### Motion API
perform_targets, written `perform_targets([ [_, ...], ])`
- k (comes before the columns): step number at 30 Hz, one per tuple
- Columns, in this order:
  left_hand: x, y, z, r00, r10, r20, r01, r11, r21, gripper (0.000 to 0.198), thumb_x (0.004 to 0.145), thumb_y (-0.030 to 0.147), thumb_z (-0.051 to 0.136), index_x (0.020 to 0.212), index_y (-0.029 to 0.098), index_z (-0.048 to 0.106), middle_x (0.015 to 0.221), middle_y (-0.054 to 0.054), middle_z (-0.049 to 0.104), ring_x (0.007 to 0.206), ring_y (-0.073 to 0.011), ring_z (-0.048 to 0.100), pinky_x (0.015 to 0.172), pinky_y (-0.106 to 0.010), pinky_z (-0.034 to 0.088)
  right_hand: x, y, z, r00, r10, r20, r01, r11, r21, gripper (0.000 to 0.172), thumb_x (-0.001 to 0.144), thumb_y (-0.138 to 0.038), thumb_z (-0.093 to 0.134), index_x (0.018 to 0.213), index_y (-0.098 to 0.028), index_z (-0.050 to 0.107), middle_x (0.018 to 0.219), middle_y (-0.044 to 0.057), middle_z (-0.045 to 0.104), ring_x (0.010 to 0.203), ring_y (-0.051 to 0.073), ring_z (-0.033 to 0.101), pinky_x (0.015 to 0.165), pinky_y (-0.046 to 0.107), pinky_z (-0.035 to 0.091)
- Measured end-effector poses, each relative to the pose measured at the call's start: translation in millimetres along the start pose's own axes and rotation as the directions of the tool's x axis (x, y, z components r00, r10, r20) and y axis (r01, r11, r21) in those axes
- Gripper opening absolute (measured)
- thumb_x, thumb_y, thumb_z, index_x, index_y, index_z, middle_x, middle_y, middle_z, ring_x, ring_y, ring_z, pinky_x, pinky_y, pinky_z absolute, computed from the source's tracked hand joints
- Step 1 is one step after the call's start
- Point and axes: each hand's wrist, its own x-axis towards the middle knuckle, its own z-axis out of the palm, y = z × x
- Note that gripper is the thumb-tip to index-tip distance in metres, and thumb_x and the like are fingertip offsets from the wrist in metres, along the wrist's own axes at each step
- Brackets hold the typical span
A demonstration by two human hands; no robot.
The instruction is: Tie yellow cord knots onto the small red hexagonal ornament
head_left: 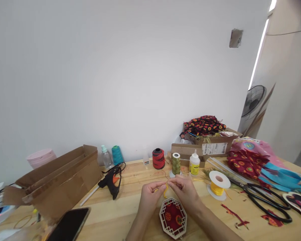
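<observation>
My left hand (152, 193) and my right hand (184, 190) meet fingertip to fingertip above the table. Both pinch a short yellow cord (166, 191), whose loose end hangs down between them. Just below lies an octagonal wooden frame (161, 219) with lattice edges, backed by dark red patterned fabric (172, 217). The cord's end hangs near the top of this frame; whether it is tied to it I cannot tell. To the right of my right hand stands a white spool (219, 179) wound with yellow cord (217, 189).
Long cardboard box (62, 182), phone (69, 224) and glue gun (111, 182) lie left. Behind my hands stand a red thread cone (158, 159), green thread spool (176, 164) and glue bottle (194, 164). Black scissors (262, 201), fabric scraps (234, 216) and blue ribbon (287, 179) lie right.
</observation>
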Motion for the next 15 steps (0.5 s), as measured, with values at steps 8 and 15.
perform_targets([
  [8, 0.3, -1.1, 6.7, 0.999, -0.048, 0.012, 0.048, 0.999, -0.021, 0.015, 0.058, 0.024, 0.059, 0.064, 0.011, 0.065, 0.060, -0.004, 0.066, 0.054, -0.0147, 0.054, 0.052, -0.023, 0.042, -3.0, -4.8, -0.7, 0.998, -0.056, -0.018, 0.053, 0.992, -0.114, 0.026, 0.077, -0.023, 0.039, 0.062, -0.019, 0.059, 0.054, 0.000, 0.048, 0.054, 0.011, 0.045, 0.051, 0.020, 0.031],
  [15, 1.6, -8.1, 1.8, 0.991, -0.136, 0.018, 0.137, 0.976, -0.171, 0.016, 0.054, 0.024, 0.063, 0.063, 0.011, 0.066, 0.046, 0.001, 0.059, 0.043, -0.0079, 0.046, 0.045, -0.018, 0.036, -0.8, 5.1, 6.0, 0.996, 0.094, -0.003, -0.093, 0.992, 0.085, 0.023, 0.075, -0.027, 0.043, 0.064, -0.017, 0.061, 0.056, 0.000, 0.053, 0.055, 0.012, 0.048, 0.051, 0.021, 0.035],
])
